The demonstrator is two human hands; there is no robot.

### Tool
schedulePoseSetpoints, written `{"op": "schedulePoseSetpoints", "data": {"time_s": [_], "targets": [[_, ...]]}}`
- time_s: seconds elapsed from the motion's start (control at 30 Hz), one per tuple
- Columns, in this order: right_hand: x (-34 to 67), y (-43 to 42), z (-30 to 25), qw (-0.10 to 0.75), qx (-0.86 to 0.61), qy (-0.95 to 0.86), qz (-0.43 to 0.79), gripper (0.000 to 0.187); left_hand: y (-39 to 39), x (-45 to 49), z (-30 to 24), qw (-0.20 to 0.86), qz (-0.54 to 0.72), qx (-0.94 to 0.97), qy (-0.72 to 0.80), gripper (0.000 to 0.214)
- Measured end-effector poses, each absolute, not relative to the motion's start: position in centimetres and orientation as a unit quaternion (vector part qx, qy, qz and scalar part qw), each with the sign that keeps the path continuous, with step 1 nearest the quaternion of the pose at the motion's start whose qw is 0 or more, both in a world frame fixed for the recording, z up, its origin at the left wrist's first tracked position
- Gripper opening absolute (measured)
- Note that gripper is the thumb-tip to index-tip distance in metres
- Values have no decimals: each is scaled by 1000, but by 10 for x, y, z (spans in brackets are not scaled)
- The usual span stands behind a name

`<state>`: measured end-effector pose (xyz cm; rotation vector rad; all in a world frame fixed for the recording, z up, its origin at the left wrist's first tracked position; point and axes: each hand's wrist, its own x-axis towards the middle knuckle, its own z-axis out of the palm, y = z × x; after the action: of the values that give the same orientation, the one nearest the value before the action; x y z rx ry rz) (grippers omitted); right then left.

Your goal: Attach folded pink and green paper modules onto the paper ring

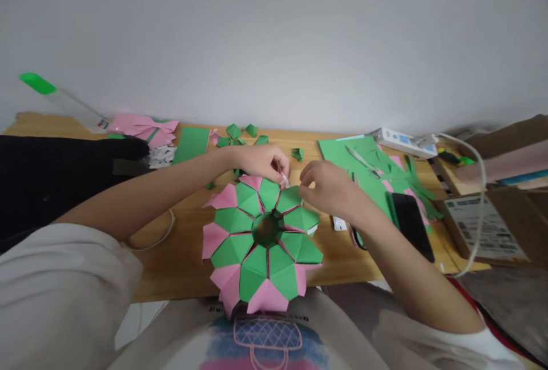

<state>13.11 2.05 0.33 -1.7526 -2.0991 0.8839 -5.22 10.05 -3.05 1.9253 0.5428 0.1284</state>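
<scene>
A round folded-paper flower (254,264), with green petals about a central hole and pink points around the outside, lies at the table's front edge, close against my shirt. At its far rim, my left hand (263,163) has its fingers curled in a pinch on a small pale pink piece of paper (285,180). My right hand (327,187) is closed at the flower's far right rim, its fingertips at a green petal. The exact hold of the right fingertips is partly hidden.
Folded green pieces (233,131) and a green sheet (192,144) lie behind. Pink paper bows (145,128) are at the far left. To the right are a green mat (342,156) with scraps, a cutter (362,160), scissors (357,237), a phone (411,226) and a power strip (402,140).
</scene>
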Motion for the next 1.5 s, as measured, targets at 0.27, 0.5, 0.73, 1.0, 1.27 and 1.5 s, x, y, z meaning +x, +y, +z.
{"op": "schedulePoseSetpoints", "data": {"time_s": [0.27, 0.5, 0.73, 1.0, 1.27, 1.5], "targets": [[140, 25, -23, 186, -529, -731, 389, 14, 104, -53, -36, 547, 50, 800, 241, 10], [143, 29, -43, 261, -459, -719, 452, 18, 107, -56, -33, 577, 35, 785, 224, 11], [146, 29, -44, 286, -428, -721, 464, 18, 112, -57, -31, 612, 19, 759, 220, 10], [146, 27, -44, 292, -411, -742, 441, 5, 113, -57, -31, 634, 10, 732, 249, 20], [147, 24, -39, 285, -419, -784, 359, 8, 114, -54, -32, 645, 6, 722, 251, 18], [148, 27, -43, 274, -434, -779, 362, 7, 115, -56, -36, 643, 19, 715, 275, 11]]}}
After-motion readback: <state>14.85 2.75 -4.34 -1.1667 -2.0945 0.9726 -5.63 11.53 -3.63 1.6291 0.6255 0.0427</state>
